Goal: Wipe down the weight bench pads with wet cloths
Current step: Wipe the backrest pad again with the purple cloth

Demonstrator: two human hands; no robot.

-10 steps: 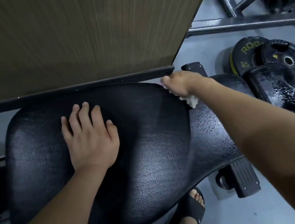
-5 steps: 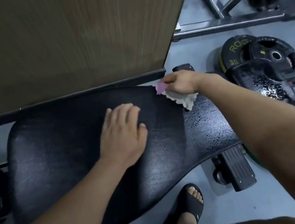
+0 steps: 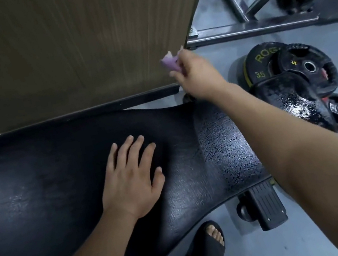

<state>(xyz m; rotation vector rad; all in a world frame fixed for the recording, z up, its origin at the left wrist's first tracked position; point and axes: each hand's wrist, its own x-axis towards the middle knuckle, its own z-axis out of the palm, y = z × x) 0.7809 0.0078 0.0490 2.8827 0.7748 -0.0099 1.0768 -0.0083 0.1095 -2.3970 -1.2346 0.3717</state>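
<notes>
Black cracked vinyl covers the wide weight bench pad (image 3: 66,189), which fills the lower left beneath a brown wood-grain panel (image 3: 61,49). The left hand (image 3: 130,179) lies flat and open on the pad, further right than a second ago. The right hand (image 3: 196,76), which half a second ago pressed the cloth to the pad's far edge, has lifted off and now pinches a small pale purple-and-white cloth (image 3: 169,63) in the air against the panel's corner. Black weight plates (image 3: 300,65) lie on the grey floor beside the bench.
</notes>
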